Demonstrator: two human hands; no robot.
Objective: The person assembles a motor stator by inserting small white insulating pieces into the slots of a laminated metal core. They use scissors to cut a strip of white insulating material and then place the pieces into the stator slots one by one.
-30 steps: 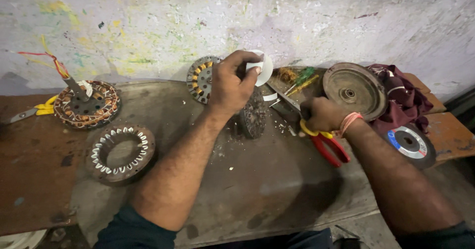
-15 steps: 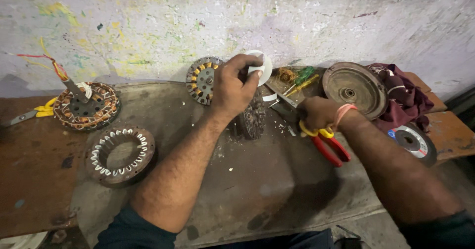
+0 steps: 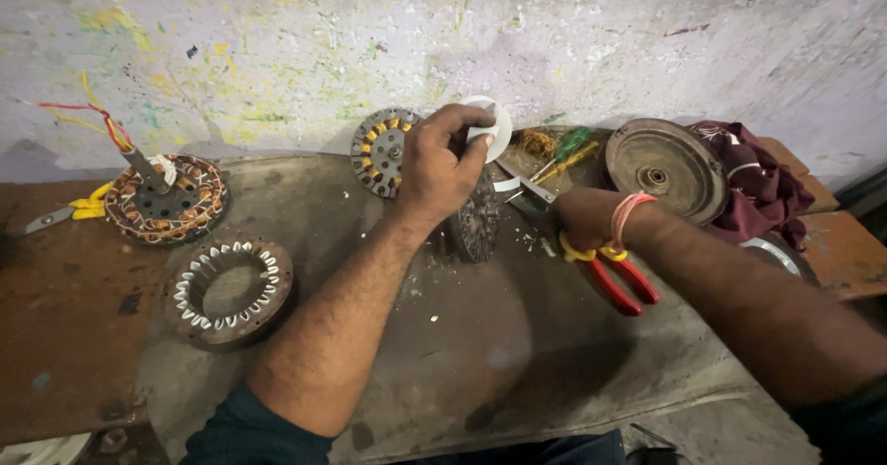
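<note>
My left hand (image 3: 442, 162) is raised near the wall and grips a white roll of tape (image 3: 490, 128); a short white strip (image 3: 506, 184) hangs from it. Below that hand a dark stator core (image 3: 478, 226) stands on edge on the table. My right hand (image 3: 580, 220) is shut on scissors with red and yellow handles (image 3: 617, 275); their metal blades (image 3: 525, 186) point up-left toward the strip. A pink band is around my right wrist.
A bare stator ring with white slot liners (image 3: 228, 289) lies at left. A wound stator with coloured wires (image 3: 164, 197) sits behind it, beside a yellow-handled tool (image 3: 65, 212). A rotor (image 3: 377, 151), screwdrivers (image 3: 565, 155), a round metal cover (image 3: 665, 167) and maroon cloth (image 3: 753, 188) line the wall.
My right hand with the scissors has shifted slightly left toward the tape strip. My left hand keeps the tape roll raised in about the same place.
</note>
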